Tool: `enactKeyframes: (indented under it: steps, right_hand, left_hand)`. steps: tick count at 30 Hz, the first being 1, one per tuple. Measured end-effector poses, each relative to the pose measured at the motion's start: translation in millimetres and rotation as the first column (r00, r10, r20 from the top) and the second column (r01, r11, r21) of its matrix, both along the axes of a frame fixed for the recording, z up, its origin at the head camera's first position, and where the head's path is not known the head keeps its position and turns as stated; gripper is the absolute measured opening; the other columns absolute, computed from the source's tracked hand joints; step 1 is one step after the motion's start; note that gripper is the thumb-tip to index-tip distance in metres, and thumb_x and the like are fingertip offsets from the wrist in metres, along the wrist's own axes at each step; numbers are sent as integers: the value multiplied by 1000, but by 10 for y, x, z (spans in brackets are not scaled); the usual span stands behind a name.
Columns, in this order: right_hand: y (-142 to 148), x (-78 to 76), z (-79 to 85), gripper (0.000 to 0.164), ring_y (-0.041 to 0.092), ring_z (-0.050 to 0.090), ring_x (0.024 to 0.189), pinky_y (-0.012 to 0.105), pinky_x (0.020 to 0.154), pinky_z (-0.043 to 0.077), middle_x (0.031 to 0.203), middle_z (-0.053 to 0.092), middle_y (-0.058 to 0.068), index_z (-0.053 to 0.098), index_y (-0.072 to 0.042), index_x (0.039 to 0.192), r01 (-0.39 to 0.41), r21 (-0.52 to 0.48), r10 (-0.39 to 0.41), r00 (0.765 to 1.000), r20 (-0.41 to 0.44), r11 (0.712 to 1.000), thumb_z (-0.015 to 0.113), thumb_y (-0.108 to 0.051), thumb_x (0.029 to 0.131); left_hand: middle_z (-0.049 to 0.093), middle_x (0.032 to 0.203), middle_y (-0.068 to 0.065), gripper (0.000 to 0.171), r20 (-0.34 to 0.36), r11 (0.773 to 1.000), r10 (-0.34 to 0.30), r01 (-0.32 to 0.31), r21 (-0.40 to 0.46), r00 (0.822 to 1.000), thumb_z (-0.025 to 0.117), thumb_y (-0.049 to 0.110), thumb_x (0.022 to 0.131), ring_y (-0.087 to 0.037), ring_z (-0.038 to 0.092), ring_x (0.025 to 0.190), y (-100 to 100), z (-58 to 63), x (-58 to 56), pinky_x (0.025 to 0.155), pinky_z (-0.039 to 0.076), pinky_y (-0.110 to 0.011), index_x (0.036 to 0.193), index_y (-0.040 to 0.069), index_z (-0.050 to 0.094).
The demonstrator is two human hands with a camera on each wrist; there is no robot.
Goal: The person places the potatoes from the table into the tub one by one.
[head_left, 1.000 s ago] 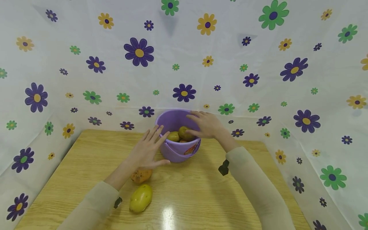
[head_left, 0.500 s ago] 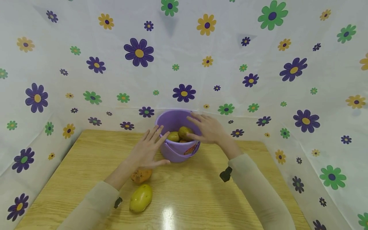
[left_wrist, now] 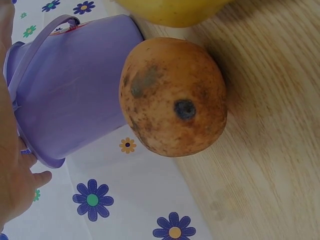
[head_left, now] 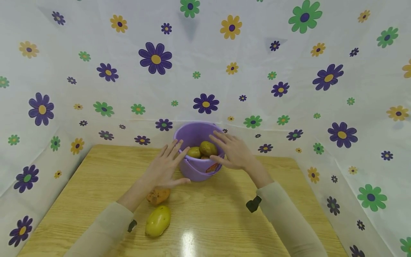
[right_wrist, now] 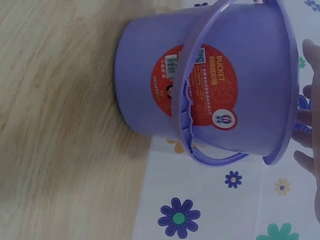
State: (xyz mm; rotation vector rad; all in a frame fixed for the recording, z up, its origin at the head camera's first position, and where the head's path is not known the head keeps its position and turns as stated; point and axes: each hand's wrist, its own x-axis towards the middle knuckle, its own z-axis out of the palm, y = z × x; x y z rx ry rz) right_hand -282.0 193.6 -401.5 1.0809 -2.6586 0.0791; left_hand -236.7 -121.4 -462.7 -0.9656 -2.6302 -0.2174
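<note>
A purple bucket point(head_left: 196, 174) stands upright near the back of the table, its handle hanging down in front. Inside it lie greenish-yellow, oval, mango-like fruits point(head_left: 208, 148), partly hidden by the walls. My left hand point(head_left: 160, 172) is spread at the bucket's left rim, holding nothing; whether its fingertips touch the rim I cannot tell. Over the right rim, my right hand point(head_left: 237, 152) has extended, slightly bent fingers with nothing between them. An orange-brown fruit point(left_wrist: 172, 97) with dark spots sits on the table beneath the left hand. Closer to me lies a smooth yellow fruit point(head_left: 158, 221).
The wooden table point(head_left: 208, 217) is enclosed at the back and sides by a white flowered sheet point(head_left: 257, 46). In the right wrist view, a red round label point(right_wrist: 215, 85) shows on the bucket's side, crossed by the handle point(right_wrist: 182, 100).
My right hand has shifted slightly toward me, uncovering more of the fruit in the bucket. The left hand, the bucket and the two fruits on the table stay where they were.
</note>
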Motion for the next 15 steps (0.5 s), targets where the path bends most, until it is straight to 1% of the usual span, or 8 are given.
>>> enactKeyframes:
  steps: [3,5,6,9,11,13,15]
  right_hand:
    - [4,31,-57,87,45,47,151,63,121,43,169,42,15,40,-17,163,-7,-22,7,1000,-14,1000,27,-78,103]
    - [4,51,-92,84,44,46,152,64,120,45,169,42,14,40,-17,163,-10,-34,9,1000,-24,999,30,-74,104]
    - [3,63,-107,81,44,46,152,64,118,47,169,43,14,40,-17,163,-9,-37,8,999,-31,999,33,-72,104]
    - [3,99,-140,75,43,48,150,62,117,49,168,44,14,41,-15,163,-14,-48,12,998,-56,999,49,-60,102]
    - [1,129,-160,75,42,50,149,60,118,49,166,46,15,41,-14,163,-23,-53,19,997,-70,998,54,-55,101]
    - [5,157,-187,74,42,51,148,60,119,48,165,48,16,42,-13,162,-38,-62,32,995,-91,997,50,-57,103]
    - [11,184,-210,76,42,53,146,60,119,48,163,49,17,44,-11,161,-57,-73,48,992,-115,996,41,-63,106]
  left_hand:
    - [22,175,-25,118,5,1000,1,-1,1,1000,13,97,87,-45,19,164,-1,-5,-3,132,25,-63,169,13,24]
    - [22,175,-25,116,12,1000,-1,1,6,1000,17,96,88,-45,19,164,-2,-6,-6,132,24,-63,169,13,23]
    - [22,175,-25,116,14,1000,-2,2,7,1000,19,96,88,-45,18,164,-3,-6,-6,132,24,-63,169,13,23]
    - [23,174,-25,115,13,1000,-4,4,10,1000,22,96,89,-46,18,164,-4,-5,-8,132,24,-63,169,13,24]
    - [23,174,-25,116,13,1000,-5,4,10,1000,21,96,88,-45,18,164,-4,-7,-10,132,24,-63,169,13,24]
    - [22,175,-25,116,13,1000,-3,3,6,1000,21,96,88,-45,18,164,-2,-6,-9,132,24,-63,169,13,23]
    - [22,175,-25,114,19,1000,-3,3,6,1000,27,95,89,-45,17,164,1,-2,-9,132,24,-63,169,14,23]
